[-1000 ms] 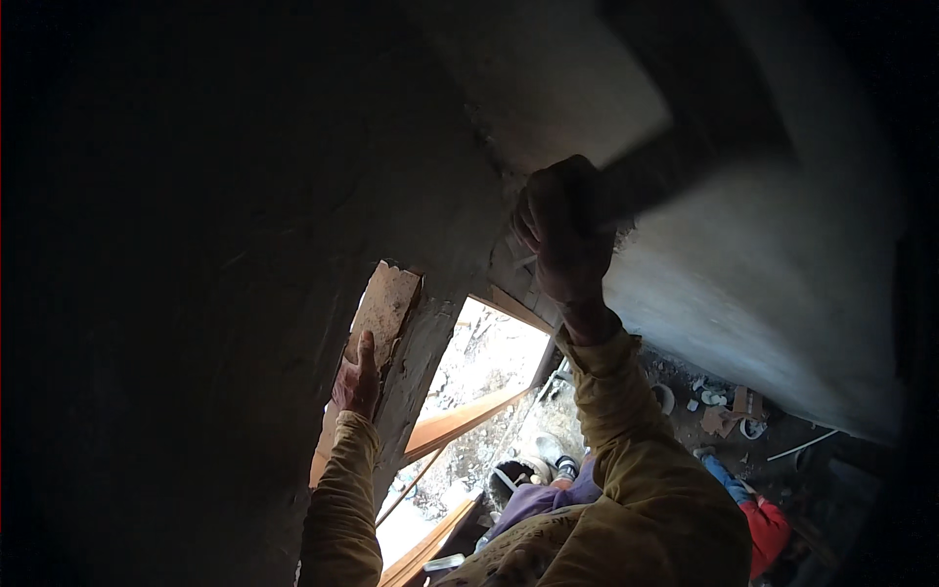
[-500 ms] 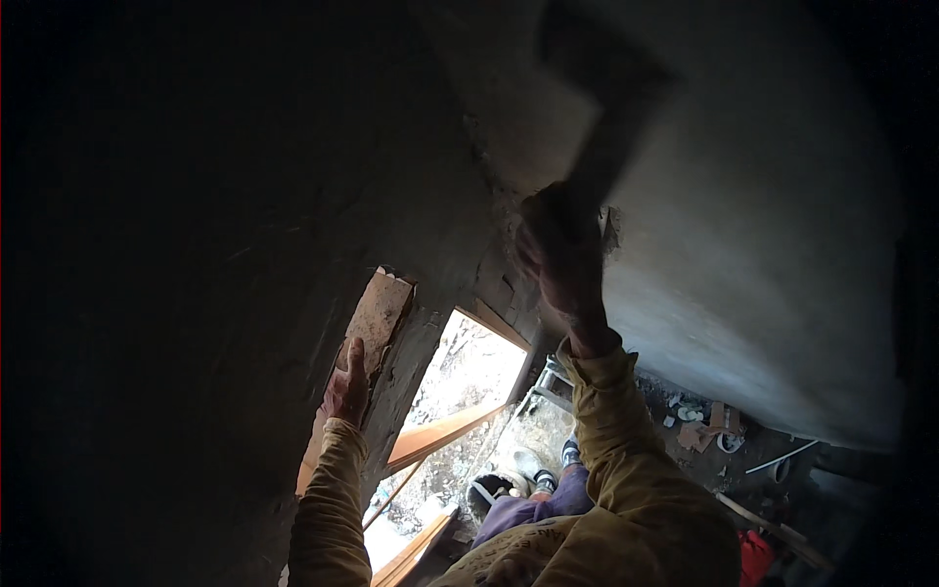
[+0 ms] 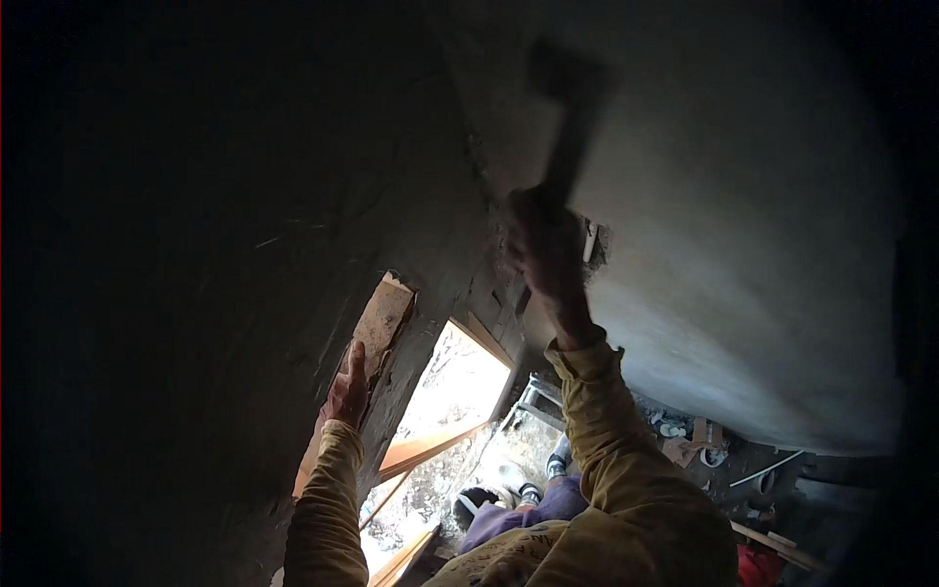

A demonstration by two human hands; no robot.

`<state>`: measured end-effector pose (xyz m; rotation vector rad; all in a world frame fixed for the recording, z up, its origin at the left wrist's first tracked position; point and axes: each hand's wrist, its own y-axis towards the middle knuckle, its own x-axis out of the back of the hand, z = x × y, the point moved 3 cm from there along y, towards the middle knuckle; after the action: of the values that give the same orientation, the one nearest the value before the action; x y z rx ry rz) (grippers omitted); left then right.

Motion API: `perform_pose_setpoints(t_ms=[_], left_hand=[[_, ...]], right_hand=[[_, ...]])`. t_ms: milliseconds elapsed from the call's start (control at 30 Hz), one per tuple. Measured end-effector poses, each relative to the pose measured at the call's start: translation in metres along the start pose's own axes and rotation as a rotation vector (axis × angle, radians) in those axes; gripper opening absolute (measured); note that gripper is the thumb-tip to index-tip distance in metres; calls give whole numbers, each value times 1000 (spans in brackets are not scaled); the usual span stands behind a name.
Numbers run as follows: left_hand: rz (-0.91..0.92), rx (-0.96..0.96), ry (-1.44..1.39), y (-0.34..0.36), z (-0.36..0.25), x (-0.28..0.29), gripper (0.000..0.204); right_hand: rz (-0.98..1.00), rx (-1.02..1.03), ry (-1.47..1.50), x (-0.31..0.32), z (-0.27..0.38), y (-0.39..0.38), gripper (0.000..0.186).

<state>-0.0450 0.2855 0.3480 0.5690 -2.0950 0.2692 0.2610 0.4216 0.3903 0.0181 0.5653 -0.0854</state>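
Note:
Raised in front of the pale wall, my right hand (image 3: pixel 546 245) is closed around the handle of a dark hammer (image 3: pixel 572 83). Motion blurs the tool, so the exact shape of its head cannot be made out. Lower and to the left, my left hand (image 3: pixel 347 393) grips a wooden board (image 3: pixel 383 311) that lies slanted along the dark wall (image 3: pixel 245 293). The thumb points up the board, and the other fingers are mostly hidden. The board's upper end looks rough and chipped.
Right of the board, a bright opening (image 3: pixel 452 377) has wooden edging (image 3: pixel 430 445). A broken hole (image 3: pixel 594 245) shows in the pale wall (image 3: pixel 743 264). Below are a metal ladder or frame (image 3: pixel 538 391), a dark bucket (image 3: pixel 471 507), scattered debris (image 3: pixel 685 445) and a white rod (image 3: pixel 768 468).
My right hand and the hammer have shifted left, uncovering more of the hole in the wall. The left hand keeps its place on the board. The view has shifted slightly.

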Motion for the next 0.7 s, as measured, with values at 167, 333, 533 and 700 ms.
perform_pose_setpoints(t_ms=[167,333,533,700], left_hand=[[-7,47,20,1,6,-1,93],[16,-14,21,0,0,3,97],[39,29,-20,-1,-2,1,96],[-63,-28,21,-3,-6,3,77]], right_hand=[[-134,848,-220,-10,-4,6,15],[14,-506,-272,-7,-84,13,22],[-2,126,-238,0,-14,-2,24],[-134,673,-302,-6,-44,13,22]])
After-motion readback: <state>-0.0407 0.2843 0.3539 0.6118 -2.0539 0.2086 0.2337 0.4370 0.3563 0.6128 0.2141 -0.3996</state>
